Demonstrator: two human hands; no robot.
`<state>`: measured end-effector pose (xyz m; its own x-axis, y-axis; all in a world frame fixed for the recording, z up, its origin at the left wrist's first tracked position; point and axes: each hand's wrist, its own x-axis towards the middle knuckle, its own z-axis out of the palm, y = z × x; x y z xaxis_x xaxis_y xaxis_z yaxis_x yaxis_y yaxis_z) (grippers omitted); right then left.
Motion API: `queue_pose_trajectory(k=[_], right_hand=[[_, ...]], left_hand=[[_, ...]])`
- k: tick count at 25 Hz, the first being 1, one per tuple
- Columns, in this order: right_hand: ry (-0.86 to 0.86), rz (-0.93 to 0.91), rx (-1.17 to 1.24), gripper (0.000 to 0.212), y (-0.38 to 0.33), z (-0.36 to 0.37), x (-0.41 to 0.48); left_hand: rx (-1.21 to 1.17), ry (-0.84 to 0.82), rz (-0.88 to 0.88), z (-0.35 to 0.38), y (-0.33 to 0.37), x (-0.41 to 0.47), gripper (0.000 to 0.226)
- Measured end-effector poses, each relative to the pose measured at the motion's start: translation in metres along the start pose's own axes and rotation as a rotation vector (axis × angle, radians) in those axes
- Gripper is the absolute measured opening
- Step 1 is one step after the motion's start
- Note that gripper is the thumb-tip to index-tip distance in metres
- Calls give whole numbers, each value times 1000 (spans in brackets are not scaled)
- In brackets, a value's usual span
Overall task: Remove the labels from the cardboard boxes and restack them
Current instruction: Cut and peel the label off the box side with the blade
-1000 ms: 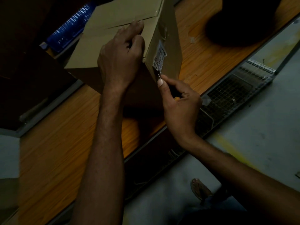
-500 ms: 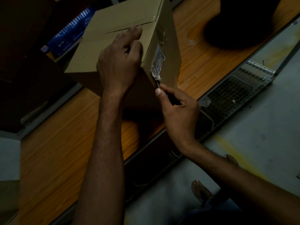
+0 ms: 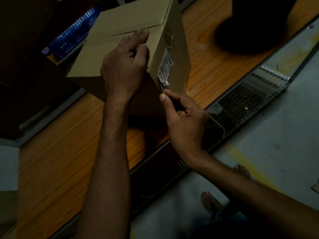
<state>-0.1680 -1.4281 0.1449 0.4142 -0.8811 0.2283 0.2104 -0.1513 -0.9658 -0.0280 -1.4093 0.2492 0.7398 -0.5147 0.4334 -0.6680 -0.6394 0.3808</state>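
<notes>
A tan cardboard box (image 3: 124, 23) stands on the wooden table (image 3: 57, 166), one corner toward me. A white printed label (image 3: 165, 66) is stuck on its right face, its lower end crumpled and lifting. My left hand (image 3: 124, 66) grips the box's near top corner, fingers curled over the top flap. My right hand (image 3: 184, 118) holds a small dark-handled blade (image 3: 162, 88), thumb along it, with the tip under the label's lower edge.
A blue ribbed crate (image 3: 76, 37) lies behind the box at the left. A dark round object (image 3: 255, 26) sits at the table's far right. A wire mesh rack (image 3: 241, 104) hangs below the table edge, above the grey floor (image 3: 259, 152). My sandalled feet (image 3: 210, 202) show below.
The blade tip has stayed at the label's lower edge, and that end now looks more crumpled and peeled. Both hands keep their grips.
</notes>
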Motion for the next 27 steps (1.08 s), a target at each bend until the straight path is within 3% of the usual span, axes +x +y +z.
queue_pose_trajectory(k=[8, 18, 23, 27], right_hand=[[31, -100, -34, 17, -12, 2, 2], [32, -10, 17, 16, -5, -17, 10], [46, 32, -161, 15, 29, -50, 44], [-49, 8, -479, 23, 84, -73, 92]], left_hand=[[-35, 9, 1, 3, -2, 1, 39], [-30, -2, -5, 3, -4, 2, 41], [-26, -2, -11, 2, -1, 1, 41], [-41, 1, -3, 3, -3, 3, 43]])
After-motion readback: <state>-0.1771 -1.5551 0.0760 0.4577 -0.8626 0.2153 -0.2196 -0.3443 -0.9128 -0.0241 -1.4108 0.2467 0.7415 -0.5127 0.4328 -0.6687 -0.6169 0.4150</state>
